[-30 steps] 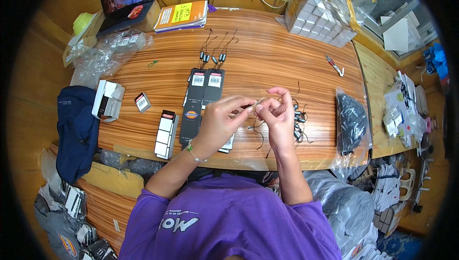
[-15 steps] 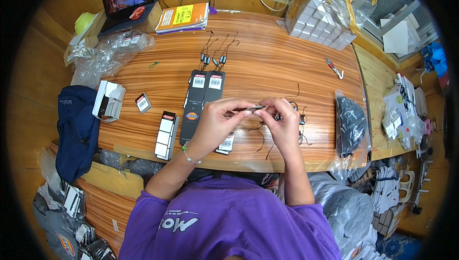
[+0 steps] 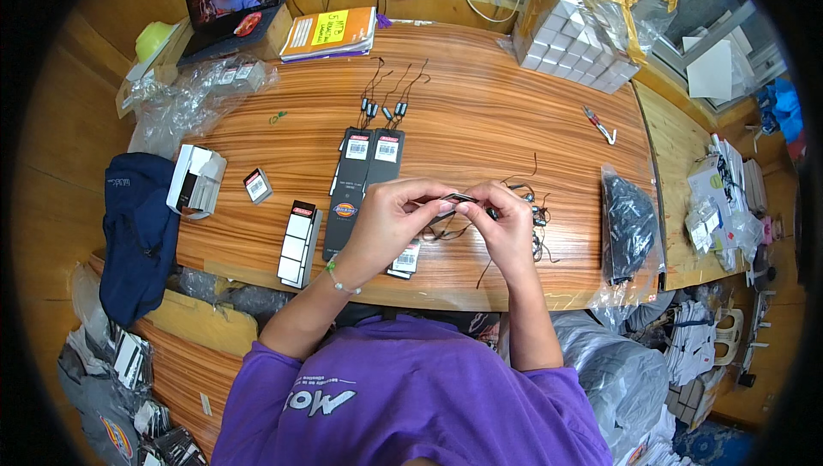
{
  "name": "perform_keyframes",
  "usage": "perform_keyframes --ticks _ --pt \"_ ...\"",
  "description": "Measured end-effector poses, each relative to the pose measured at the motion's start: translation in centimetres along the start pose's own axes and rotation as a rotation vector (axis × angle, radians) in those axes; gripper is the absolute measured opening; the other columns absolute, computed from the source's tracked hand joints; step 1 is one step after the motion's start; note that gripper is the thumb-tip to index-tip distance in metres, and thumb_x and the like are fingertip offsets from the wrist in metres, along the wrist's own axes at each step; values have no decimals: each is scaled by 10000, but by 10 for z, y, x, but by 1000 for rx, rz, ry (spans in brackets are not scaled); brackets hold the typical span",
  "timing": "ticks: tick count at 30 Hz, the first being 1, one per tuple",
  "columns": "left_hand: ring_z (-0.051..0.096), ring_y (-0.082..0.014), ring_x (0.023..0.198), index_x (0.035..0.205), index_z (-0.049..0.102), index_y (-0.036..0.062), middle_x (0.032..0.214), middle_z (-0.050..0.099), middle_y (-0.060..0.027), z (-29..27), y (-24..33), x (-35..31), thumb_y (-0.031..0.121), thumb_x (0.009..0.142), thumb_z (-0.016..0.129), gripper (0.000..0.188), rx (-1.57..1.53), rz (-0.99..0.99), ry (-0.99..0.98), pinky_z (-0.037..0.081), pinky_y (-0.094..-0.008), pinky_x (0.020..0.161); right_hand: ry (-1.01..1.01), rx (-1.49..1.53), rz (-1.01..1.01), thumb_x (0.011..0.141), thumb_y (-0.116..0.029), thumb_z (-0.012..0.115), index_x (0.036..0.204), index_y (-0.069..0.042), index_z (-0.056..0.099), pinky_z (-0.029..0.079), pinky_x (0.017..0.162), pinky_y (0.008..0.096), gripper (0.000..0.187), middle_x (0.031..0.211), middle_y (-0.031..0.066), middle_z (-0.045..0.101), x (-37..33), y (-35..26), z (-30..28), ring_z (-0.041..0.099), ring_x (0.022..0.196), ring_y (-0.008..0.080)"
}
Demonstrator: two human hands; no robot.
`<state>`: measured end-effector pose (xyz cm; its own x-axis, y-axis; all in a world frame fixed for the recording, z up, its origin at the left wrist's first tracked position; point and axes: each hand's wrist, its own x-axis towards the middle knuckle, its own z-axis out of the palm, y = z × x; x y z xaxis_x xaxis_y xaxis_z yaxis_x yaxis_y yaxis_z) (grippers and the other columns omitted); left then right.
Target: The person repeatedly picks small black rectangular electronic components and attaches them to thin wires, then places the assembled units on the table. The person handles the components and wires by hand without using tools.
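In front of my chest my two hands meet over the table. Thumb and fingers of my left hand (image 3: 390, 219) pinch a dark, flat hang tag (image 3: 459, 198), seen nearly edge-on. My right hand (image 3: 507, 228) is closed at the tag's other end; its fingers partly hide the grip. A thin black cord (image 3: 447, 232) loops below the tag. Under and beyond my left hand lie long dark hang tags (image 3: 350, 176) with white stickers, their black strings (image 3: 399, 91) stretched away from me. Several loose black strings (image 3: 538, 217) lie beside my right hand.
Left of my hands are a stack of label cards (image 3: 296, 243), small stickered cards (image 3: 256, 184) and an open white box (image 3: 195, 181). Snips (image 3: 599, 124) and a plastic bag of black strings (image 3: 628, 224) lie right. Wrapped white boxes (image 3: 574, 33) stand at the back.
Between my fingers the hang tag has tilted, and a black cord now loops below it near my left fingertips. My right fingers have shifted slightly. The things on the table stay put.
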<state>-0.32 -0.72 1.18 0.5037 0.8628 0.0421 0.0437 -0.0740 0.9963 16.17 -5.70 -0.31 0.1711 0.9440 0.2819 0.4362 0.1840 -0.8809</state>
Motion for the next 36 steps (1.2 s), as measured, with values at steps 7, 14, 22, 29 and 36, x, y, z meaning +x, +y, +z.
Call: perform_keyframes --ticks 7,14,22,29,36 --pt "612 -94 756 931 661 -28 867 664 -74 1 3 0 13 794 643 145 39 48 10 497 -208 663 5 55 63 731 -70 696 787 28 634 429 581 262 130 684 85 595 -3 -1 0 548 625 150" --pt "609 -96 733 926 667 -19 854 662 -81 4 0 -1 12 786 646 145 92 94 32 485 -209 625 34 54 82 764 -76 675 792 32 629 428 584 255 120 687 82 588 -5 3 5 542 627 143" --pt "620 -202 719 874 678 48 783 623 -64 5 4 -2 -7 729 634 161 520 575 83 490 -270 610 -142 664 283 875 -128 518 791 -4 596 387 708 229 169 857 45 549 0 10 -5 492 793 95" --pt "623 -221 748 887 661 50 819 629 -78 6 -11 -1 -6 744 618 159 549 618 55 498 -290 639 317 1109 249 932 -172 475 876 -71 495 413 718 280 116 778 27 513 15 3 -7 480 723 124" --pt "624 -190 821 1080 591 37 927 625 -100 1 -23 -10 -1 791 610 292 400 393 48 499 -262 661 70 1309 69 933 -169 475 942 -81 485 368 630 267 89 661 3 433 26 -16 -7 401 621 107"
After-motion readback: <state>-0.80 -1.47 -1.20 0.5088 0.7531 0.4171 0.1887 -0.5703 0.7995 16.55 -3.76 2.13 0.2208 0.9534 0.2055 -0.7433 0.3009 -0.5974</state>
